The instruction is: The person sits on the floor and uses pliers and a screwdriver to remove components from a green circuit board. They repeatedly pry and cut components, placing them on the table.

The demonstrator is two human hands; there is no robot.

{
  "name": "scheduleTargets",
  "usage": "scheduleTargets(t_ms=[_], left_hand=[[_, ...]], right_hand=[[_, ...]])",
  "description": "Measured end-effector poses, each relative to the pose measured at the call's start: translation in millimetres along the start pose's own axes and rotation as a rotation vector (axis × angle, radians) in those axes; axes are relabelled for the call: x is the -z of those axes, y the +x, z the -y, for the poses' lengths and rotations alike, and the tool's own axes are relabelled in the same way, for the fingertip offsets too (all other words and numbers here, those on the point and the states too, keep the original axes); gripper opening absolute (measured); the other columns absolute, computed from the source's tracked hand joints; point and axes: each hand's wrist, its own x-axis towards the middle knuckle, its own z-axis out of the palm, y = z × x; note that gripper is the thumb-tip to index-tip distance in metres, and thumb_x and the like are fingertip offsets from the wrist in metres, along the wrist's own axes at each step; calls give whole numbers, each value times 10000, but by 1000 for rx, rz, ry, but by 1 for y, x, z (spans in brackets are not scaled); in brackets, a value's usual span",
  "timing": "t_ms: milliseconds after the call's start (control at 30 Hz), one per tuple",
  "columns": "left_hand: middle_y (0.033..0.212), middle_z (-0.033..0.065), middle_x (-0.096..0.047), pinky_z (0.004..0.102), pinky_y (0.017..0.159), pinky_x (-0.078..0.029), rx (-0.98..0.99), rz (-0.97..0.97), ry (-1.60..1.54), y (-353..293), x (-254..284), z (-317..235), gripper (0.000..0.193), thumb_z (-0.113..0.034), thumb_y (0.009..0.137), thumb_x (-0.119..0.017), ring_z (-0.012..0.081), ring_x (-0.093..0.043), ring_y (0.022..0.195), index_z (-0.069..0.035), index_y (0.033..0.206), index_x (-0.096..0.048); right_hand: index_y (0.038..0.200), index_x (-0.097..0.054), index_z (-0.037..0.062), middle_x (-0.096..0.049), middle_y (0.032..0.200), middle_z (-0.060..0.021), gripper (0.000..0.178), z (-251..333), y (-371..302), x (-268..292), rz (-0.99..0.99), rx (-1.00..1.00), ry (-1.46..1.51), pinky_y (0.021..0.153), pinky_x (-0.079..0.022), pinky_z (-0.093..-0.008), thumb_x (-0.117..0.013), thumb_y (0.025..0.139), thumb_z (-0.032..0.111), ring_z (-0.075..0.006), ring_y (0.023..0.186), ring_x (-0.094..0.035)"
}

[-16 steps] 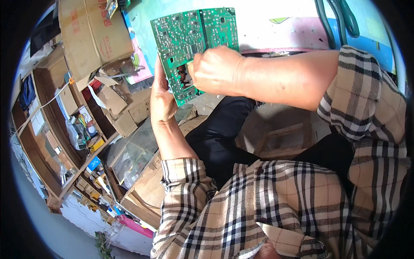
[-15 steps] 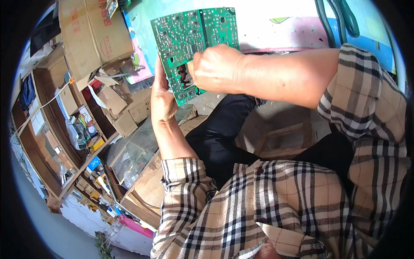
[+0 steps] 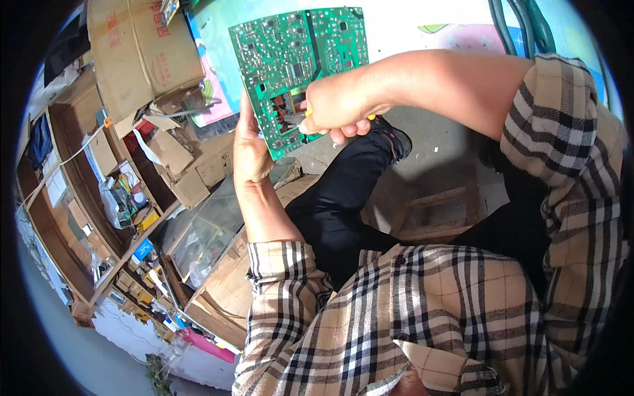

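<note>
A green circuit board [image 3: 281, 56], covered in solder points, is held up near the table's edge with its face toward me. My left hand [image 3: 252, 148] grips it along the lower left edge, with the fingers hidden behind it. A rectangular opening shows in the board's lower part, with copper-coloured and dark parts visible through it. Beside that opening, my right hand [image 3: 340, 105] is closed around a small tool with yellow handle parts [image 3: 372, 117]. Most of this tool is covered by the hand, so its kind does not show.
Behind the board lies a table with a coloured cover [image 3: 456, 39]; dark green hoses [image 3: 525, 26] rest at its right. Cardboard boxes [image 3: 142, 53] and wooden shelving [image 3: 86, 198] full of parts stand at the left. A wooden frame [image 3: 439, 211] sits on the floor between my legs.
My right hand has turned and moved slightly right and down beside the board's opening, bringing yellow handle parts into sight. The board has shifted only a little in my left hand.
</note>
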Motion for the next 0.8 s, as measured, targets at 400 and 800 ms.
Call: scheduleTargets(t_ms=[400, 800], left_hand=[[1335, 127, -526, 433, 888, -533, 72, 108, -31, 0, 7, -8, 937, -139, 777, -766, 312, -607, 1107, -144, 1516, -190], [1278, 106, -561, 368, 853, -534, 45, 93, 61, 0, 0, -18, 870, -74, 803, -730, 259, -621, 1070, -117, 1508, -222]], right_hand=[[1032, -690, 54, -683, 991, -177, 359, 19, -15, -11, -221, 49, -931, 861, -497, -433, -537, 939, 366, -342, 986, -646], [837, -657, -31, -684, 729, -82, 318, 38, -13, 17, 224, -59, -551, 571, -511, -330, -460, 967, 181, -167, 617, -640]])
